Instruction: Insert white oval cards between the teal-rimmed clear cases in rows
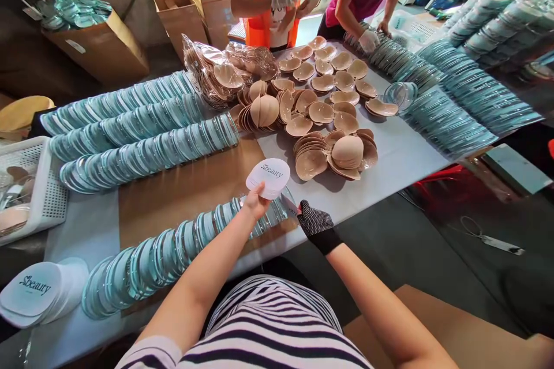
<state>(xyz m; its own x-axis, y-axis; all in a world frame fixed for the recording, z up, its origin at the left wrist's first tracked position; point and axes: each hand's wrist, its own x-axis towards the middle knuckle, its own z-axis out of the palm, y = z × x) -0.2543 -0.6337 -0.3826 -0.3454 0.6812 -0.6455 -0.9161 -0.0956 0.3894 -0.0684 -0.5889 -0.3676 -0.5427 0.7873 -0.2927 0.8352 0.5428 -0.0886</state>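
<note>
My bare left hand (257, 203) grips a small stack of white printed cards (268, 176) with rounded corners, the top one reading "beauty". Close beside it, my right hand (315, 222), in a black dotted glove, pinches a single card (289, 204) seen nearly edge-on. Under both hands runs a long row of clear plastic cases (173, 251), standing on edge along the table's near side. Another pile of the printed cards (32, 291) lies at the lower left. Beyond my hands are stacks of beige bra cups (311, 161).
Three more case rows (151, 150) lie at left, near a white basket (54, 184). Bagged cups (212, 69) sit behind. Two people stand across the table, one in an orange vest (255, 17), one handling cases at right. Cardboard boxes (108, 49) stand at the back left.
</note>
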